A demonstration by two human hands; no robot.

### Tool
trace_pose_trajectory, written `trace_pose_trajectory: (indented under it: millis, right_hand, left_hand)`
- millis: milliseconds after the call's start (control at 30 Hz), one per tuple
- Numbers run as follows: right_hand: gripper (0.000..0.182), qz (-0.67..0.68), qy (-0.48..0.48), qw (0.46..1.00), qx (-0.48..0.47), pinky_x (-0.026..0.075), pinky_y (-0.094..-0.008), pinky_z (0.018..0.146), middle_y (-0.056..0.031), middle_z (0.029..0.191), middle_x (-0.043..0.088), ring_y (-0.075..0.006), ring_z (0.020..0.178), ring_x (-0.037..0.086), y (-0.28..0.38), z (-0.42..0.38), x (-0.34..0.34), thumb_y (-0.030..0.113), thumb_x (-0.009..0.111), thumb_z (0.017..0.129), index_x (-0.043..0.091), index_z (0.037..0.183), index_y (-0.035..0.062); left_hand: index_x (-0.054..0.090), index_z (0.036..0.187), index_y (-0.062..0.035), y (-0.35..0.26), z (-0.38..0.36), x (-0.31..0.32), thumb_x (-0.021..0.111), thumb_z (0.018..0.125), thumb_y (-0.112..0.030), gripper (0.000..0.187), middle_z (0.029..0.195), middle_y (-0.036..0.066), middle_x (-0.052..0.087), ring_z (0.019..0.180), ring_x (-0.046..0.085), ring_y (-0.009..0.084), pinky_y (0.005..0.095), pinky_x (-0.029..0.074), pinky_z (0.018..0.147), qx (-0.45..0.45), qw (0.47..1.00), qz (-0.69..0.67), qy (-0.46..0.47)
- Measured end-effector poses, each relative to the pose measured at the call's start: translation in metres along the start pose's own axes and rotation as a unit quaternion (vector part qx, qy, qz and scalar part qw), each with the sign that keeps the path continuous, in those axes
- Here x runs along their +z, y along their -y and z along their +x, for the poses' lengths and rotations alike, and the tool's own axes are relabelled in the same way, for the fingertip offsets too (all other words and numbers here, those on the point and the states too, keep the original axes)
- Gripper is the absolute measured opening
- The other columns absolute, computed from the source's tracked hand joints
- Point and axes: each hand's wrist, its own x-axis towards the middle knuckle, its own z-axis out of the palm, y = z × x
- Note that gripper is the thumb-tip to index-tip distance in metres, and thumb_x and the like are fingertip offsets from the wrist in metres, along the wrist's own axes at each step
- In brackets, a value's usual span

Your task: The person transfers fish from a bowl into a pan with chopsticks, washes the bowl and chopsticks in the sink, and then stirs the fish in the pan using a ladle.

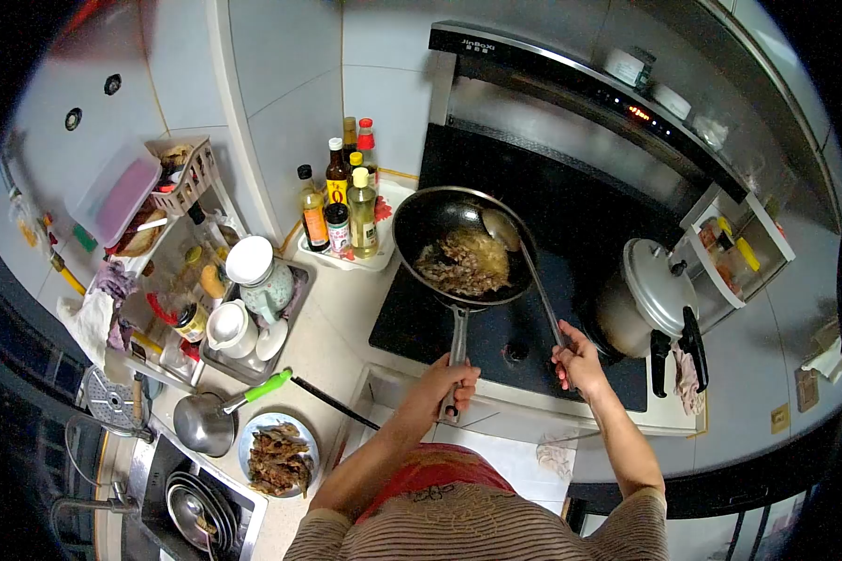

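Head view: left hand (449, 385) gripped the handle of the wok (412, 245), at the stovetop's (407, 327) left edge; right hand (580, 360) held the ladle (539, 278), its bowl inside. Browned food (468, 265) lay in oil. Pressure cooker (638, 290) stood near the stovetop's right edge.

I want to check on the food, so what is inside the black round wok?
Inside the black round wok lie brown chopped pieces in yellowish liquid, with the bowl of a long-handled metal ladle towards the right. The pieces and ladle hide what lies beneath.
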Motion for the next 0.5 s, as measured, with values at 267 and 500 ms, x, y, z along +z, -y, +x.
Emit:
trace_pose_trajectory:
  millis: [267,500]
  right_hand:
    - [0.059,0.035,0.002,0.999,-0.002,0.039,-0.0244,0.031,-0.0067,0.074,0.052,-0.0105,0.041,0.044,-0.001,-0.005,0.003,-0.003,0.043,0.085,0.024,0.139,0.0081]
    - [0.059,0.032,-0.01,0.999,-0.018,0.037,-0.0231,0.033,-0.0072,0.072,0.052,-0.0099,0.043,0.044,-0.002,-0.016,0.011,-0.006,0.042,0.083,0.025,0.138,0.0049]
  left_hand:
    - [0.044,0.082,-0.0122,0.006,0.007,-0.003,0.056,0.084,-0.011,0.011,0.063,-0.004,0.041,0.049,0.04,0.0052,0.0214,0.032,0.042,0.002,1.0,-0.005,-0.013]
    - [0.046,0.082,-0.0123,0.003,0.008,-0.002,0.058,0.083,-0.011,0.012,0.063,-0.004,0.043,0.048,0.04,0.0058,0.0221,0.031,0.041,-0.014,1.0,-0.008,-0.023]
